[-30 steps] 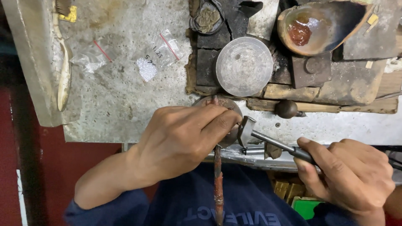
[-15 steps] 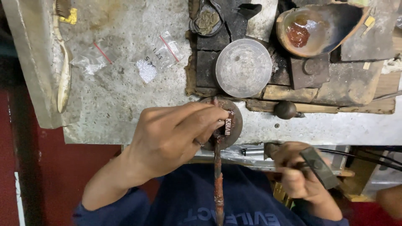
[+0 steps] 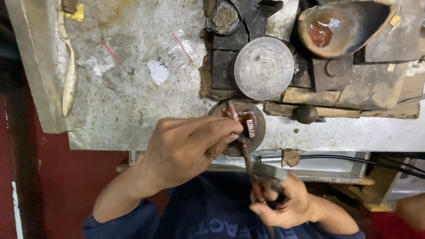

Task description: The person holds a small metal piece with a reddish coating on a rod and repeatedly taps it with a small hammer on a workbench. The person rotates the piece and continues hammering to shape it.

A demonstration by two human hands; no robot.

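The left hand (image 3: 186,150) pinches the stick (image 3: 244,146) at frame centre over the round block (image 3: 261,126); its long axis runs down to the right hand (image 3: 283,208), fingers clenched around its lower end.

Thin reddish-brown stick (image 3: 245,152), upright, gripped

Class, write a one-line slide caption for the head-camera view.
Left hand steadies a wax-tipped stick on a round block while right hand grips its lower end.
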